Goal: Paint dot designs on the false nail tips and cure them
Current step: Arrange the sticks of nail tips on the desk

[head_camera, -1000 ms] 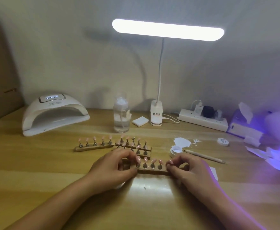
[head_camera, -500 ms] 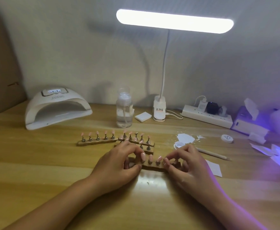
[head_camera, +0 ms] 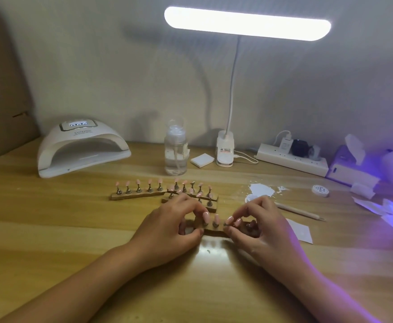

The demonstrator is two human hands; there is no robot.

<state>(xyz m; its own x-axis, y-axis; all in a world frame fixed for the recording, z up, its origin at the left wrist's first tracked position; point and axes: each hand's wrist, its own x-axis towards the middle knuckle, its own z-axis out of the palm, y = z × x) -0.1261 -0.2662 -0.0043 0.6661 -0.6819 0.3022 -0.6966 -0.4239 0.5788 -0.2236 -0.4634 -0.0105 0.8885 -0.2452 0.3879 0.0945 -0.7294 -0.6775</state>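
L hand (head_camera: 174,227) curls round the left end of a wood strip (head_camera: 214,231). R hand (head_camera: 258,226) pinches a peg (head_camera: 227,224) near its right end w/ thumb and forefinger. Pink nail tips (head_camera: 216,217) stand on the strip btwn both hands. Beyond L hand: clear bottle (head_camera: 175,157), clear liquid and a tube inside. Further left, curing lamp (head_camera: 81,148), open mouth facing the hands. Right of R hand: small lidded pot (head_camera: 320,190), contents hidden; tissue box (head_camera: 351,170) w/ a tissue sticking up.
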